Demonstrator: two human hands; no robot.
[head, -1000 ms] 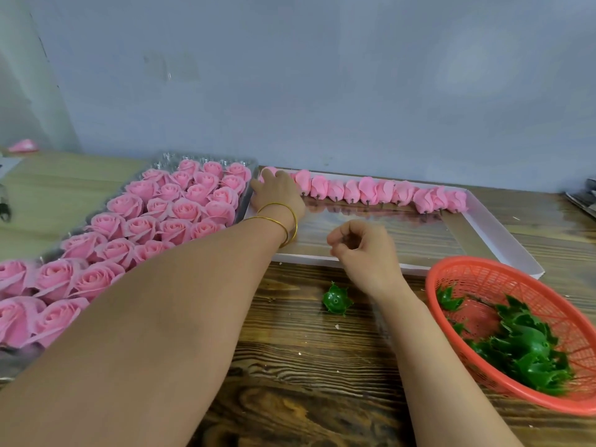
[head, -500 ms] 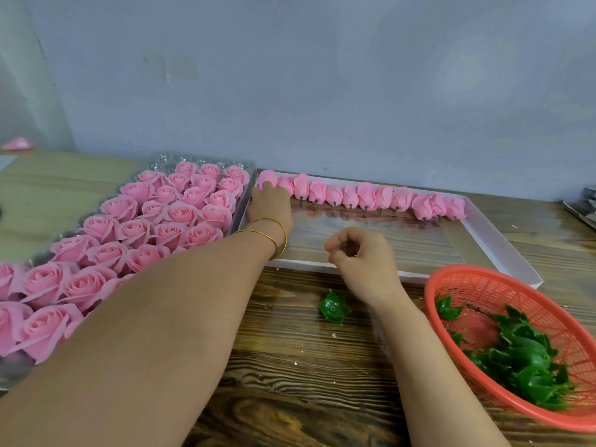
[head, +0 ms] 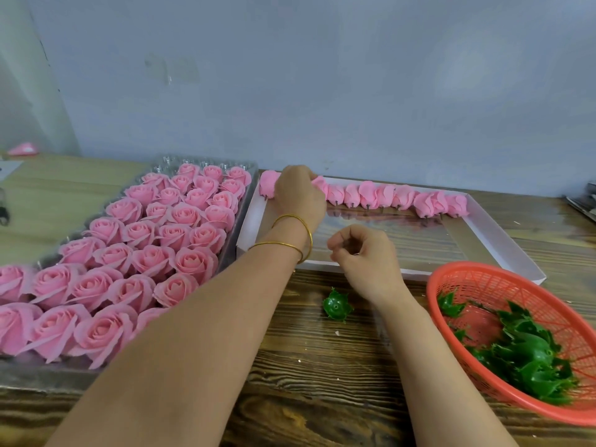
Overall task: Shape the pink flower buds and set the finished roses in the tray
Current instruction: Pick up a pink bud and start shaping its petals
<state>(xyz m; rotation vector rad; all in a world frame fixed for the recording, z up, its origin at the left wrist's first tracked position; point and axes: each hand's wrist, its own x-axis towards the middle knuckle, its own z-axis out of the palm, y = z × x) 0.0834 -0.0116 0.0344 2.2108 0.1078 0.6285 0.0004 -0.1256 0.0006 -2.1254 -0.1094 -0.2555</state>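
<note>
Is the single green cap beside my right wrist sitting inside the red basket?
No, the green cap lies on the wooden table, left of the red basket and apart from it.

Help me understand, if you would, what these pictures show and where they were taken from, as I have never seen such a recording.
There is no machine here: a person works with bare hands. Every picture comes from one camera worn on the head, looking forward and down.

The left hand reaches to the far edge of a white tray, where its fingers curl over one bud in a row of pink buds. The right hand hovers nearer, fingers curled, with nothing visible in it.

On the left, finished roses fill a clear plastic tray. On the right, a red basket holds green leaf cups. One more green cup lies on the wooden table.
</note>
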